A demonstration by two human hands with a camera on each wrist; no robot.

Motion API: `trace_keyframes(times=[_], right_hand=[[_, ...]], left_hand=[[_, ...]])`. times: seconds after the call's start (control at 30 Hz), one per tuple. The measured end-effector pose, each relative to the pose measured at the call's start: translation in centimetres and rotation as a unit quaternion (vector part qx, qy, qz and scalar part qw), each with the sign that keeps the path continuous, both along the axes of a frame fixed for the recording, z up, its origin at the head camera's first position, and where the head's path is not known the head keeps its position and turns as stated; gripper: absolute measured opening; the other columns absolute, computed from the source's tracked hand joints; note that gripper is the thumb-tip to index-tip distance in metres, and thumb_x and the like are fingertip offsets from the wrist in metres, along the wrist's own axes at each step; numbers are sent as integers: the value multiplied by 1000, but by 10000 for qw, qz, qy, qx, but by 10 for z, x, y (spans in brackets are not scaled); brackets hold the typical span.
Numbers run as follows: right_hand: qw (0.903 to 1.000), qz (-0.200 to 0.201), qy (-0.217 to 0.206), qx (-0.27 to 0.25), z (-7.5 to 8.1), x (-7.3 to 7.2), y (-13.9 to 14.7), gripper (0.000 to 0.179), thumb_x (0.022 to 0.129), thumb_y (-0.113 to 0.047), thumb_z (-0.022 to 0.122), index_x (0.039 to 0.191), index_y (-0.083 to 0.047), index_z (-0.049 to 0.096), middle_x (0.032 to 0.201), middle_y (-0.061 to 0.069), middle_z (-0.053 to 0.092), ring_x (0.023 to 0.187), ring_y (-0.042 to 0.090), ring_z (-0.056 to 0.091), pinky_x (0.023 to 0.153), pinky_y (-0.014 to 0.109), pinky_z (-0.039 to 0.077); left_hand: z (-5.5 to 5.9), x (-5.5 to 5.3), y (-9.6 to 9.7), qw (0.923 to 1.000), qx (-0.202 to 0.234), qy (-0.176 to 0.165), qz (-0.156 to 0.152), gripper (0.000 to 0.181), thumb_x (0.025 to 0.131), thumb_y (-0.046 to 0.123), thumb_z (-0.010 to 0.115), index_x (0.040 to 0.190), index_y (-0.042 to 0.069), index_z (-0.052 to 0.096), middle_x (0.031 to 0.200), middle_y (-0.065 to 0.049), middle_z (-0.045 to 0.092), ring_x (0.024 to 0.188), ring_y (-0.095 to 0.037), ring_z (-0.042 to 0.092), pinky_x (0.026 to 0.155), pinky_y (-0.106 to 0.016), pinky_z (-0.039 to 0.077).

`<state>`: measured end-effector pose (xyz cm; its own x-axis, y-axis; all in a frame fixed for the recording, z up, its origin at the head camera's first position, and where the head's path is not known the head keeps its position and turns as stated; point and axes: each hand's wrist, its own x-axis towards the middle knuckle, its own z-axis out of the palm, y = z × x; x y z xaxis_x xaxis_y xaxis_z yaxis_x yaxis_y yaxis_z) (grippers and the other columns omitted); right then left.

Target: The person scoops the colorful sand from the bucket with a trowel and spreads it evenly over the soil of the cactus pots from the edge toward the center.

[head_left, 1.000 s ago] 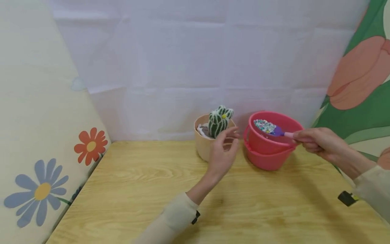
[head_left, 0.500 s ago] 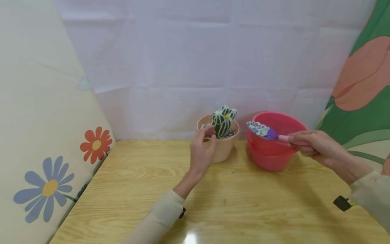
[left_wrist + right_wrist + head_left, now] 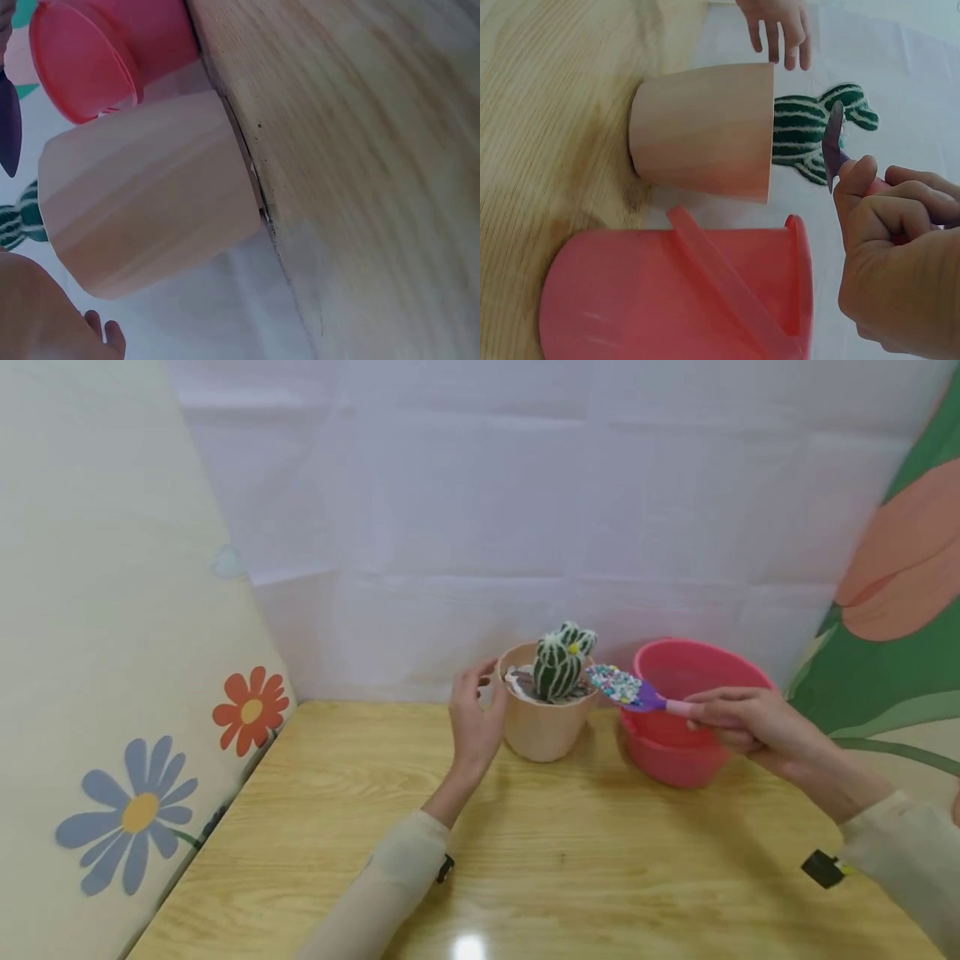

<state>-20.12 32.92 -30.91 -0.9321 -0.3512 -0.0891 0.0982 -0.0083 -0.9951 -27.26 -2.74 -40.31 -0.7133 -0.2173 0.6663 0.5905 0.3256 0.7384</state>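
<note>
A beige flowerpot [image 3: 546,733] with a knitted green-and-white cactus [image 3: 556,668] stands at the back of the table; greyish bits and something white lie around the cactus. Beside the pot's left rim is my left hand [image 3: 474,725], fingers loosely bent, holding nothing; the right wrist view shows its fingers [image 3: 772,41] hanging just off the rim. My right hand [image 3: 761,725] grips the pink handle of a small shovel [image 3: 651,698] with a purple blade. Small multicoloured pebbles [image 3: 615,683] heap on the blade, whose tip is at the pot's right rim.
A pink bucket [image 3: 678,762] stands right of the pot, partly behind the shovel and right hand; its handle [image 3: 720,274] hangs down its side. White cloth [image 3: 450,510] rises behind the wooden table [image 3: 360,777]. Flower-printed cloths stand at both sides.
My right hand has carried the loaded shovel left from over the bucket to the pot's rim. My left hand has moved from in front of the cactus to the pot's left side.
</note>
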Motion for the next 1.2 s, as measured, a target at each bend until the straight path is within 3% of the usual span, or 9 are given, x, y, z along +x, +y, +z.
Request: trace_keyframes(times=[0.13, 0.3, 0.4, 0.57, 0.73, 0.93, 1.13, 1.2], right_hand=[[9998, -6, 24, 192, -2, -4, -11, 21, 102, -11, 63, 118, -3, 74, 97, 9, 74, 47, 8, 32, 45, 22, 21], [9983, 57, -39, 575, -2, -7, -23, 26, 101, -15, 66, 122, 0, 71, 93, 9, 72, 47, 8, 34, 45, 22, 25], [9969, 221, -90, 756, -1, -10, -30, 33, 100, -18, 68, 126, 2, 69, 92, 8, 70, 47, 8, 32, 45, 22, 25], [9962, 487, -140, 706, -1, -16, -44, 34, 99, -16, 68, 128, 3, 68, 91, 9, 70, 47, 7, 29, 45, 19, 26], [9968, 657, -326, 313, -1, -21, -57, 31, 99, -9, 66, 127, 6, 67, 102, 15, 74, 47, 7, 27, 44, 16, 27], [9968, 582, -510, 176, -5, -26, -69, 24, 99, -5, 65, 120, 7, 67, 115, 14, 73, 47, 6, 30, 44, 16, 28], [9952, 804, -554, 5, -10, -29, -81, 23, 101, -4, 60, 120, 6, 70, 91, 9, 71, 47, 5, 32, 44, 17, 26], [9941, 878, -620, -177, -12, -30, -85, 24, 102, -3, 58, 121, 8, 69, 91, 9, 70, 47, 5, 31, 44, 17, 25]], left_hand=[[-3, -2, -4, 9967, 207, -730, -296, 44, 99, 10, 62, 143, 6, 57, 136, -12, 57, 117, -31, 55, 99, -50, 49], [-5, -1, -2, 9819, 587, -1635, -758, 49, 106, 22, 52, 154, 13, 45, 150, -7, 50, 127, -29, 50, 106, -50, 46], [-6, -1, 0, 9734, 733, -1934, -986, 52, 106, 25, 52, 156, 13, 41, 152, -6, 48, 129, -30, 49, 107, -47, 46], [-6, -2, -1, 9658, 952, -2099, -1184, 56, 105, 26, 58, 155, 7, 41, 151, -7, 49, 127, -32, 51, 105, -45, 48], [-6, -3, -4, 9625, 1143, -2122, -1246, 51, 103, 24, 61, 150, 9, 50, 149, -7, 52, 125, -31, 54, 104, -44, 50], [-5, -3, -5, 9548, 1415, -2253, -1325, 47, 101, 23, 64, 146, 10, 56, 146, -6, 55, 123, -29, 57, 96, -50, 54], [-7, -5, -8, 9484, 1626, -2313, -1434, 47, 100, 21, 67, 144, 9, 58, 142, -5, 57, 120, -27, 60, 89, -46, 59], [-7, -6, -9, 9453, 1724, -2317, -1515, 46, 100, 20, 66, 144, 8, 58, 142, -6, 57, 120, -27, 60, 88, -44, 60]])
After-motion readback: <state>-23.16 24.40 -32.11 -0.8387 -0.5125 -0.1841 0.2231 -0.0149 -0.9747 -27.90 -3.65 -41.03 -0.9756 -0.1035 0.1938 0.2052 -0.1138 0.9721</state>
